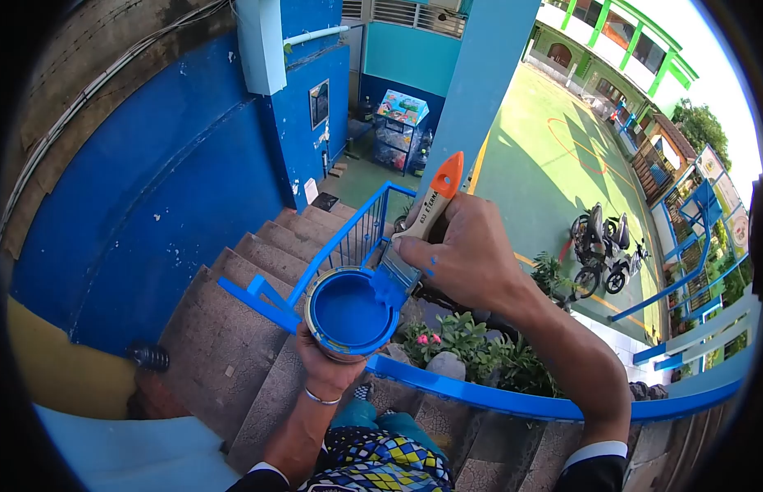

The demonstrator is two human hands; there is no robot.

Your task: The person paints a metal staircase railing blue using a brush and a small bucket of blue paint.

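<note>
My left hand [325, 365] is wrapped round the underside and near side of an open paint can [339, 354], which holds blue paint [348, 312]. In my right hand [471, 254] is a paintbrush [429, 211] with a pale handle and an orange end, pinched low near its metal band. Its handle points up and its blue-coated bristles [388, 289] are at the can's right rim, over the paint. Blue specks mark my right hand. Just behind the can runs a blue metal railing [348, 238].
Concrete stairs [258, 258] descend beside a blue wall [176, 180]. A curved blue handrail [496, 392] crosses in front of me, with plants [471, 344] beyond it. A plastic bottle [148, 357] lies at the left. Parked motorcycles [599, 246] stand on the green court.
</note>
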